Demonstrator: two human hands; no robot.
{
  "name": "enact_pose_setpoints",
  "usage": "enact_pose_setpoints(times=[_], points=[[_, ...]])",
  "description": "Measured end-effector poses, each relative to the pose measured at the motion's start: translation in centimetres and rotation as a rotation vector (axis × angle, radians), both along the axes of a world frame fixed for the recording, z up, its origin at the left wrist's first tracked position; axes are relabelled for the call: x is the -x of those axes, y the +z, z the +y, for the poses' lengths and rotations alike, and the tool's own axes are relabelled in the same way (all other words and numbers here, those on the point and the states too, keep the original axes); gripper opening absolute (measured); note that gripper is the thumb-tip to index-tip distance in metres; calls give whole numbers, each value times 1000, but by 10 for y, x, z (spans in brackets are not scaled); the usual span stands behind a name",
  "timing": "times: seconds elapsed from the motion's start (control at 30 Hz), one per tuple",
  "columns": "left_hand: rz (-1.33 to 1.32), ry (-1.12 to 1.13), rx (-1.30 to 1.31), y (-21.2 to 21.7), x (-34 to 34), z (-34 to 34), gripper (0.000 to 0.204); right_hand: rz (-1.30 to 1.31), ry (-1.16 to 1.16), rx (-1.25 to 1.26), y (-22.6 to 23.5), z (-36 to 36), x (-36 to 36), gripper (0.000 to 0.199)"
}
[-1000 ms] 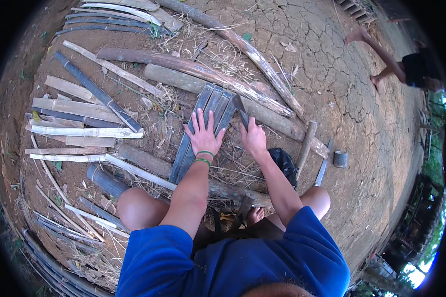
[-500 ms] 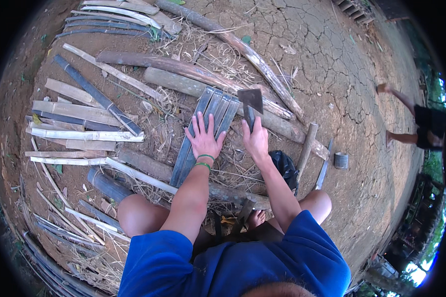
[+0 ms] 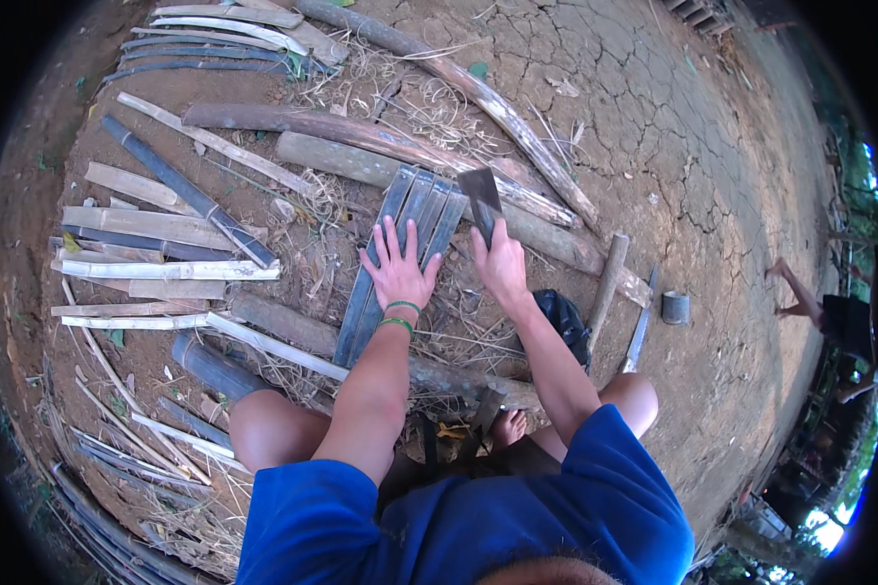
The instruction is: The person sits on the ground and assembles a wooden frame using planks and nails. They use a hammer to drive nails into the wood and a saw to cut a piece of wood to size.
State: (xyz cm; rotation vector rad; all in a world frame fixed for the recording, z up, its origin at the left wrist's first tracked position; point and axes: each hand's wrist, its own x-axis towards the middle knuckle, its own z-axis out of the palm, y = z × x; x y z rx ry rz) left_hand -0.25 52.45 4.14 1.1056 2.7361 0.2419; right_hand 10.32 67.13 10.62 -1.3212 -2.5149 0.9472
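Observation:
Several dark split bamboo strips (image 3: 418,202) lie side by side, slanting across two logs. My left hand (image 3: 400,280) rests palm down on them, fingers spread. Its wrist carries green bands. My right hand (image 3: 502,268) is wrapped round the handle of a hatchet (image 3: 480,193) with a broad, flat, dark blade. That blade stands close to the right side of the strips' far ends; whether it touches them I cannot tell. Under the far ends runs the far log (image 3: 346,161), and the near log (image 3: 439,377) passes in front of my feet.
Split bamboo pieces (image 3: 166,268) lie in rows on the left. A black plastic bag (image 3: 561,322), a long knife (image 3: 640,331) and a grey cup-like container (image 3: 675,307) sit to the right. Another person (image 3: 844,322) is at the far right. Cracked earth (image 3: 693,146) spreads beyond.
The hatchet has turned in my right hand, its blade showing narrower and nearer the strips. My left hand stays on the bamboo. The person at far right has shifted their legs.

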Motion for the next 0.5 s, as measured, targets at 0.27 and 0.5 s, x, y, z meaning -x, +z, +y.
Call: enact_pose_setpoints(times=[0.27,0.5], points=[[61,-2,-35,-2,-4,-3,78,60,-22,-7,3,-3,-10,43],[71,-3,-37,-3,-5,-2,76,94,-168,-12,7,-16,-30,39]])
